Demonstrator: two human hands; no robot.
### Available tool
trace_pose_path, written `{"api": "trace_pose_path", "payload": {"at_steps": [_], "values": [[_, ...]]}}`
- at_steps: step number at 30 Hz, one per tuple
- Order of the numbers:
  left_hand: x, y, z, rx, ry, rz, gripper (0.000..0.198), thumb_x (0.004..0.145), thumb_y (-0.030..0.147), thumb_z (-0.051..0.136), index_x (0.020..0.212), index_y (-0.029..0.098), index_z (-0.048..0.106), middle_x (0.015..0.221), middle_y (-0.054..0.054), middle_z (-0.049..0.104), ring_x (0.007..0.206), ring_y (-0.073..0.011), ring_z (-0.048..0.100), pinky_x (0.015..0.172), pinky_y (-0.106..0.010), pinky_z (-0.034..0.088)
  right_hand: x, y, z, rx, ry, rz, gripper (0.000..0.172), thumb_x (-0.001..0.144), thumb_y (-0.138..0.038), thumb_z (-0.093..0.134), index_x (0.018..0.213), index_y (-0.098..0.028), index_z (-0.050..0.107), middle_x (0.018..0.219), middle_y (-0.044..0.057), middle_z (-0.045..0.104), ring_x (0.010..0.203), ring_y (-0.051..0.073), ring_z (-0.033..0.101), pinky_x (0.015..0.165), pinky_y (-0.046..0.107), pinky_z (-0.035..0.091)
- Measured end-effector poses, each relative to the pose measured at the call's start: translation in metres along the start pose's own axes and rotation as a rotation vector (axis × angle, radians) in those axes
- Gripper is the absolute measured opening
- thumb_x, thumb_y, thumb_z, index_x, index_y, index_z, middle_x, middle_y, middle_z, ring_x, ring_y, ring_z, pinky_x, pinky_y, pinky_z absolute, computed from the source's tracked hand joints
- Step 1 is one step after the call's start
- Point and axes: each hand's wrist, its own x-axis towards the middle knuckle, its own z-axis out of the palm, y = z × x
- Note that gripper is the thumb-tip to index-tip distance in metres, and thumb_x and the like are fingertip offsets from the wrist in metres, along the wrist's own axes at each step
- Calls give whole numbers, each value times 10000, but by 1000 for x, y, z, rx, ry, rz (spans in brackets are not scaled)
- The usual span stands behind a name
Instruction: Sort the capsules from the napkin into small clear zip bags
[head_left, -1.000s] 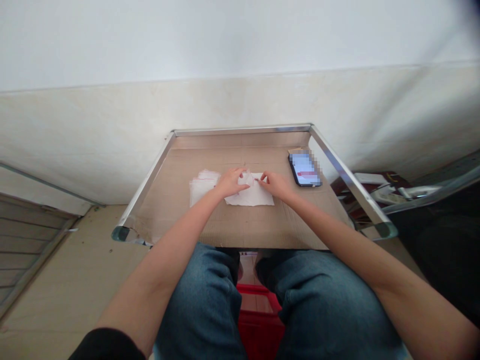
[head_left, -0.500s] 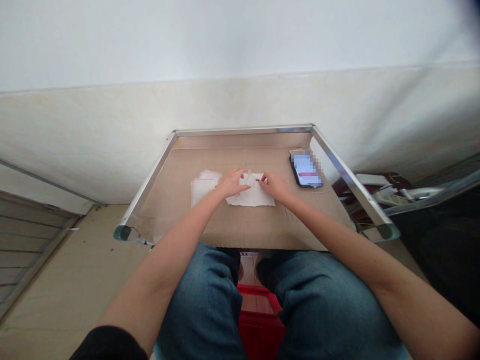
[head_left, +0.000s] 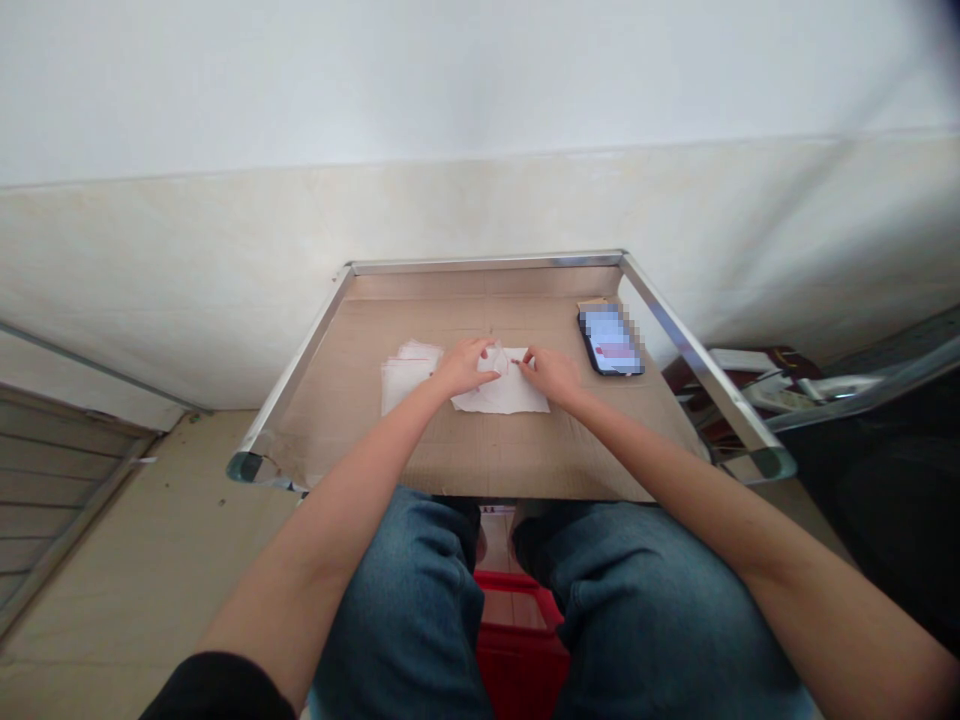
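My left hand (head_left: pixel 466 368) holds a small clear plastic bag (head_left: pixel 498 358) between thumb and fingers, over a sheet of white paper (head_left: pixel 517 398). Facing it from the right, my right hand (head_left: pixel 551 373) pinches a small dark piece (head_left: pixel 515 361) whose kind I cannot make out. Its tip points toward the bag; whether the two touch is too small to tell. Left of my left hand lies a loose pile of flat, whitish bags (head_left: pixel 405 380) with thin red lines, partly covered by my wrist.
The cardboard-covered table (head_left: pixel 495 460) has a metal frame (head_left: pixel 487 264) around its back and sides. A phone (head_left: pixel 611 340) with a lit screen lies at the back right. Below are my knees and a red plastic stool or bin (head_left: pixel 521 650). Various items (head_left: pixel 780 380) sit beyond the right rail.
Both hands stay nearly where they were, with the same grips. The view has shifted very slightly.
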Motion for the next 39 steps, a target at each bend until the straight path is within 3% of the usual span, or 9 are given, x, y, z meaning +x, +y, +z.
{"api": "trace_pose_path", "payload": {"at_steps": [11, 17, 23, 33, 39], "values": [[0, 0, -1, 24, -8, 19, 537, 676, 360, 612, 1154, 152, 480, 931, -56, 586, 878, -183, 525, 817, -311, 399, -1, 1, 1, 4, 27, -24, 282, 822, -390, 418, 892, -189, 603, 839, 96, 654, 767, 217, 587, 597, 275, 366], [-1, -1, -1, 35, -3, -8, 548, 673, 374, 614, 1158, 158, 477, 935, -59, 586, 887, -190, 524, 816, -315, 401, 5, 0, -5, 259, 78, -2, 238, 799, -341, 444, 843, -171, 605, 759, 72, 643, 688, 176, 564, 553, 245, 336], [1, -3, 1, 30, 18, 14, 550, 674, 374, 614, 1159, 155, 473, 923, -60, 586, 883, -188, 519, 813, -317, 396, 13, -5, -4, 512, 73, -61, 201, 749, -321, 493, 743, -151, 601, 651, 28, 589, 580, 124, 501, 510, 220, 303], [2, -1, 2, -7, 56, 15, 566, 681, 420, 603, 1157, 148, 466, 913, -57, 585, 848, -179, 526, 785, -309, 397, 7, -16, -11, 596, 26, -211, 339, 788, -431, 431, 771, -138, 601, 641, 16, 557, 579, 109, 461, 537, 218, 303], [5, -1, 4, -58, 85, 0, 588, 662, 425, 614, 1149, 131, 468, 895, -61, 579, 807, -165, 524, 748, -290, 401, 6, -16, -9, 608, -21, -263, 273, 756, -393, 494, 759, -144, 608, 636, 11, 566, 562, 101, 465, 534, 210, 311]]}}
